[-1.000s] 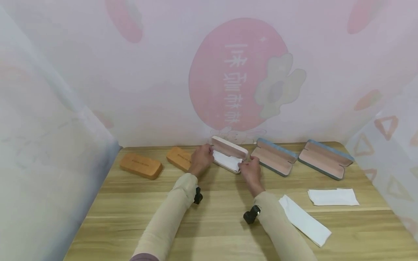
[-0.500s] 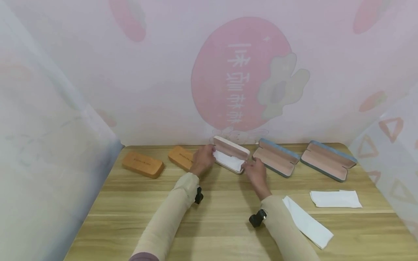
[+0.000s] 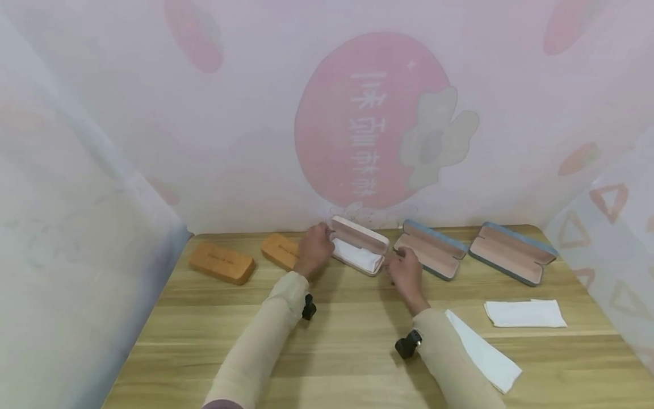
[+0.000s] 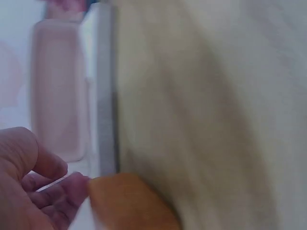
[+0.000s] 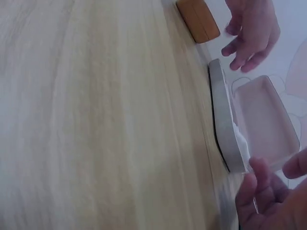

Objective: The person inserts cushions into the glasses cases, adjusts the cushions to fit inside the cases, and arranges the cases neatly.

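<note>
On the table (image 3: pixel 337 346), the open case (image 3: pixel 357 245) stands at the back near the wall, with a cloth (image 3: pixel 357 257) lying inside it. Left of this case lie two shut cases, one (image 3: pixel 280 250) just beside it and another (image 3: pixel 222 262) farther left, while right of it stand two more open cases, the nearer (image 3: pixel 431 257) close by and the farther (image 3: pixel 512 259) beyond that. The left hand (image 3: pixel 314 249) is at the case's left end and the right hand (image 3: pixel 405 271) at its right end, and in front and to the right of the case lie two loose cloths, one (image 3: pixel 485 352) by the right forearm and one (image 3: pixel 525 313) farther right.
</note>
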Tool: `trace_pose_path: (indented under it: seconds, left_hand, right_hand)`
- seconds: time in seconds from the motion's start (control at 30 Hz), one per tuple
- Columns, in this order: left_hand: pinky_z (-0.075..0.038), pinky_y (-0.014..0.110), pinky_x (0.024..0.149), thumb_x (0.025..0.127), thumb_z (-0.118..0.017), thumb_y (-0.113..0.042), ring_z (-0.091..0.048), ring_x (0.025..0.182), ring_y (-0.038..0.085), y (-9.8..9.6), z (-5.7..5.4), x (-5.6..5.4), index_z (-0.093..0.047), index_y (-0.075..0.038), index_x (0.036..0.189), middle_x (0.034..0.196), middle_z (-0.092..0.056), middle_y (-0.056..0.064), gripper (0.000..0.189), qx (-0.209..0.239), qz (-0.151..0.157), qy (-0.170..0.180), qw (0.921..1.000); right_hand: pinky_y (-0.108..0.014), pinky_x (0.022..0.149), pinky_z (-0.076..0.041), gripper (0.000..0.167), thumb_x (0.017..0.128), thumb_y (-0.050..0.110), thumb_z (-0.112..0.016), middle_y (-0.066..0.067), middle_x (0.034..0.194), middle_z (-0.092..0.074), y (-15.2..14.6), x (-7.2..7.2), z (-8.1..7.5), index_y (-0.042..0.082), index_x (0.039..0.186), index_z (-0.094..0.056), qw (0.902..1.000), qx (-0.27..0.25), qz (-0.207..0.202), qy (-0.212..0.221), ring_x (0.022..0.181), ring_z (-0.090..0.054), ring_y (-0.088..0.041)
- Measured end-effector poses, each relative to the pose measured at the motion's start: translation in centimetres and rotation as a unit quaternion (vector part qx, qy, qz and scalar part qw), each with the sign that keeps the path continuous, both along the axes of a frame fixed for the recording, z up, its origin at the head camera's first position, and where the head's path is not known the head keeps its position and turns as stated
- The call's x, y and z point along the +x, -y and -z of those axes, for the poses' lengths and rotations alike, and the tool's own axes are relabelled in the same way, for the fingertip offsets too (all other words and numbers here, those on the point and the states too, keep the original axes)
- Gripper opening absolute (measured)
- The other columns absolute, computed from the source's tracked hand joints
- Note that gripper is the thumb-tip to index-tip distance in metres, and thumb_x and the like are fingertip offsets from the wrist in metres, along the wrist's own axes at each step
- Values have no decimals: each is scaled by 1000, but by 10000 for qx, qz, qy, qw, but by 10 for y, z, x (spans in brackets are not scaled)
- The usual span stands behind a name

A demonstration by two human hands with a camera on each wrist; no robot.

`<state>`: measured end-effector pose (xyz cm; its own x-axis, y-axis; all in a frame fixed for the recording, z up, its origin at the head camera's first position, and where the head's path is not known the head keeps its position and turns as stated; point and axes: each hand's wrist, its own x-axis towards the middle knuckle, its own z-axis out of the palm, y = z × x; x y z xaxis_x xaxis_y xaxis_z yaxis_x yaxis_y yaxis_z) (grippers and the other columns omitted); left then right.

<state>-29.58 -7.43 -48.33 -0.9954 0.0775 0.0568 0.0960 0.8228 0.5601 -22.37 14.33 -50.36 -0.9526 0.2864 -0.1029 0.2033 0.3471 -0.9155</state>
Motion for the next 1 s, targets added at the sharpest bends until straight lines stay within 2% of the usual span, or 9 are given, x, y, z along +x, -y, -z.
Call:
trace_pose_path:
  seconds: [0.07,0.2,0.3,0.4,0.5,0.63,0.7,0.83,1.0]
  left_hand:
    - [-55,36,68,97,-62,-7,-67,85,26,4,-3,-1,-64,4,119,104,-71,15,25,406,-121,-49,9991]
    - [-55,39,79,107,-46,-18,-65,92,28,10,-8,-3,-56,4,123,109,-68,18,28,742,-120,42,9972]
    - [-51,45,93,110,-35,-30,-61,107,33,12,-10,-4,-50,3,131,119,-63,20,41,894,-14,414,9951]
    - [-43,52,109,107,-34,-40,-52,130,39,11,-13,-5,-40,3,145,140,-53,24,58,1145,66,934,9890]
    - [-31,55,119,105,-28,-56,-34,147,42,8,-15,-7,-27,3,155,158,-35,25,78,1230,141,1347,9831]
    - [-25,55,122,100,-16,-71,-24,152,44,6,-17,-10,-20,3,159,164,-24,27,94,1234,171,1633,9787]
    - [-26,54,122,99,-15,-73,-24,152,44,4,-18,-12,-19,3,159,164,-24,27,96,1173,156,1739,9776]
    - [-27,52,122,101,-17,-71,-26,151,43,2,-16,-15,-24,5,157,163,-26,28,94,1116,15,1741,9784]
    - [-43,49,108,103,-14,-66,-54,124,39,2,-14,-19,-52,6,134,123,-59,25,87,958,-44,1573,9829]
  right_hand:
    - [-27,55,-54,39,103,22,-46,-21,100,-73,-2,-1,-1,-4,130,-56,9997,-251,49,-4,69,-68,-25]
    - [-34,61,-60,43,107,32,-37,-22,104,-69,-5,-2,-5,-2,119,-60,9982,-535,-111,242,73,-69,-26]
    - [-36,63,-61,51,108,40,-32,-21,105,-67,-5,-4,-8,-1,115,-59,9965,-575,-274,541,75,-68,-26]
    - [-38,63,-62,63,108,53,-26,-20,105,-65,-5,-7,-11,-1,114,-58,9931,-629,-473,869,77,-68,-26]
    - [-41,66,-62,79,104,64,-19,-23,112,-61,-6,-12,-16,-3,127,-54,9876,-730,-730,1186,88,-68,-32]
    - [-44,72,-62,97,98,75,-12,-29,131,-52,-5,-19,-25,-2,154,-31,9760,-890,-1121,1644,116,-60,-44]
    - [-46,75,-62,102,96,78,-12,-31,137,-47,-3,-22,-28,-2,159,-19,9702,-966,-1234,1846,124,-55,-48]
    - [-47,80,-61,102,96,78,-13,-31,138,-43,0,-25,-32,-2,159,-14,9626,-1037,-1350,2110,127,-51,-49]
    - [-51,89,-59,93,102,69,-23,-36,142,-34,-2,-28,-36,-4,158,-9,9507,-1412,-1583,2263,133,-42,-52]
